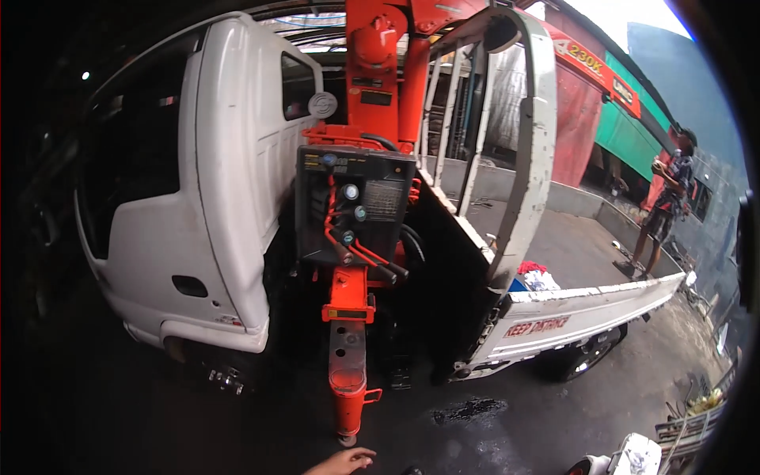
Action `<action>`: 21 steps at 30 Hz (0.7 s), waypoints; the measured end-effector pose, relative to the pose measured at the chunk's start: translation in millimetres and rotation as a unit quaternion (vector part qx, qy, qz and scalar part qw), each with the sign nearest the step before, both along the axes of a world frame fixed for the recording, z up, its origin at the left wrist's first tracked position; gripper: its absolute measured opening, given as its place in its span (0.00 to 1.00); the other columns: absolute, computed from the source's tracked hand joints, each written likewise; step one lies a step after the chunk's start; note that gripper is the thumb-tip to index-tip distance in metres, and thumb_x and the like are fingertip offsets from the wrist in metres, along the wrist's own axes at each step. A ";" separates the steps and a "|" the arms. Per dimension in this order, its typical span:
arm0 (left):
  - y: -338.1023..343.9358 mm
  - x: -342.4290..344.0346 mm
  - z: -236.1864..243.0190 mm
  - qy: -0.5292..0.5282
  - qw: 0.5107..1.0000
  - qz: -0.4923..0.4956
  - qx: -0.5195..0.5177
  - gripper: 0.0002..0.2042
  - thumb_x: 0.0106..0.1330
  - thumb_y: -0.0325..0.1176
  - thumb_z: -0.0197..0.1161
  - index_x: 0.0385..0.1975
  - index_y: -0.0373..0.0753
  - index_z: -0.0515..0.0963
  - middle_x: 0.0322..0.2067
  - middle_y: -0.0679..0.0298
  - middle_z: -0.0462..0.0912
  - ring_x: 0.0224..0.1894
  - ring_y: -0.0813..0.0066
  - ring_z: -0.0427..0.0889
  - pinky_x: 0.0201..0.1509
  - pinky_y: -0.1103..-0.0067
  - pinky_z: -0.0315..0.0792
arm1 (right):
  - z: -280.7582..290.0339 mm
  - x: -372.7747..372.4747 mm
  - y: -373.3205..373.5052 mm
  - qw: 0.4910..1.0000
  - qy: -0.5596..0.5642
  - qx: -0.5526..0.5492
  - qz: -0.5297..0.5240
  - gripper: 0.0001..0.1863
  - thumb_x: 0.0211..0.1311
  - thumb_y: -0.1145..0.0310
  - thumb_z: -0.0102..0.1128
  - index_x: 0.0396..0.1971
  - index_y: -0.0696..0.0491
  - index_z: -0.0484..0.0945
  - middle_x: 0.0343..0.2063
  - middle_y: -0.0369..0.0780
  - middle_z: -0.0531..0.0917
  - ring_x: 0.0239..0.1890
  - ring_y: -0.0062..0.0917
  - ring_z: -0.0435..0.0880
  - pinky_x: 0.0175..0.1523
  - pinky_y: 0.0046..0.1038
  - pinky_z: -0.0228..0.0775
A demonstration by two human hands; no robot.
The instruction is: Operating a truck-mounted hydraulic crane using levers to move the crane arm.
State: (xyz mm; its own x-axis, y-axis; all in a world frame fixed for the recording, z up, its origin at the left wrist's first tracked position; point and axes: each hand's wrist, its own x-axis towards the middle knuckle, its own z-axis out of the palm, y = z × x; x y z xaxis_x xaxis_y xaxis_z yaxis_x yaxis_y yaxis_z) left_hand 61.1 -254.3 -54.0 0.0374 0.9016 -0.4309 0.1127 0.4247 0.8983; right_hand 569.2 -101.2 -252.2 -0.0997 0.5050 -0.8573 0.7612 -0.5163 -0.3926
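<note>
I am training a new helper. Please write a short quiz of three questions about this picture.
1. True or false: the hand touches the orange outrigger leg.
2. Which colour is the truck cab? A white, B green, C black.
3. What lies in the truck bed near its side board?

Key:
1. False; it is apart, below the foot.
2. A.
3. Red and white cloths.

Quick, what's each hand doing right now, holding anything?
Left hand: not in view.
Right hand: open and empty, fingers loosely spread, at the bottom edge near the foot of the orange support leg, not touching it.
</note>
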 end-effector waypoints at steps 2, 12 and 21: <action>35.0 0.9 39.3 0.082 0.990 0.046 0.106 0.18 0.72 0.40 0.59 0.58 0.40 0.75 0.46 0.61 0.84 0.47 0.75 0.82 0.54 0.75 0.75 | 19.0 2.3 30.1 1.000 -0.004 0.003 -0.020 0.21 0.66 0.56 0.56 0.53 0.52 0.78 0.33 0.39 0.86 0.27 0.30 0.83 0.31 0.31 0.76; 188.7 -40.7 150.1 0.251 0.885 0.224 0.320 0.13 0.67 0.28 0.61 0.51 0.37 0.79 0.41 0.62 0.82 0.42 0.74 0.84 0.46 0.79 0.77 | 34.1 30.4 211.0 0.929 0.190 0.298 -0.110 0.20 0.67 0.57 0.56 0.54 0.52 0.77 0.39 0.40 0.86 0.35 0.32 0.86 0.40 0.33 0.79; 273.4 -117.2 245.8 0.370 0.737 0.350 0.444 0.16 0.63 0.25 0.62 0.51 0.37 0.77 0.46 0.58 0.79 0.44 0.66 0.81 0.48 0.74 0.74 | 345.0 -134.7 404.1 0.617 0.181 0.765 -0.039 0.15 0.64 0.78 0.51 0.50 0.58 0.76 0.43 0.42 0.81 0.44 0.27 0.80 0.44 0.25 0.71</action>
State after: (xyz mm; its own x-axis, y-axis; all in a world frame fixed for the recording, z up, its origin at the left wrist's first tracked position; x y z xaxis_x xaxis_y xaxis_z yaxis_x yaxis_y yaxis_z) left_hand -56.1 19.1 191.9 -0.5201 0.5278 0.6715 0.7439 -0.1062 0.6598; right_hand 434.6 302.9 92.8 -0.0692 0.7117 0.6991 0.4772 0.6390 -0.6033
